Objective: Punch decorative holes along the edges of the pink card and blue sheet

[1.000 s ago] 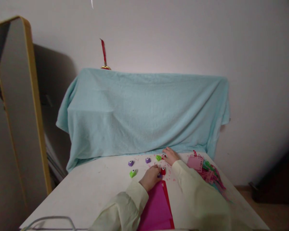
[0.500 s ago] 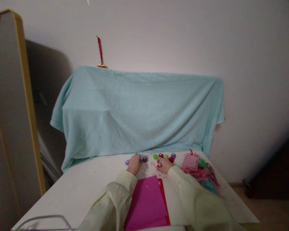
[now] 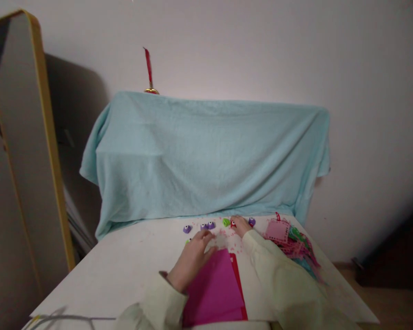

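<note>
While the left hand (image 3: 192, 257) sits released, fingers parted beside a flat magenta rectangular sheet (image 3: 215, 293), the right hand (image 3: 241, 225) touches a small red one-eyed figure (image 3: 233, 224), grip can't tell; small purple one-eyed figures (image 3: 211, 225) lie just beyond the left hand, small green figure (image 3: 226, 222) left of the right fingertips.

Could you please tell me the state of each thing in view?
Left hand: open, nothing visibly held.
Right hand: at the red piece, grip unclear.
Purple pieces: resting on the table.
Purple sheet: flat, overlapping the red sheet.
Pink strips: in a tangle.
Blanket: draped, creased.
Red ribbon: hanging.
Mirror: standing.
</note>
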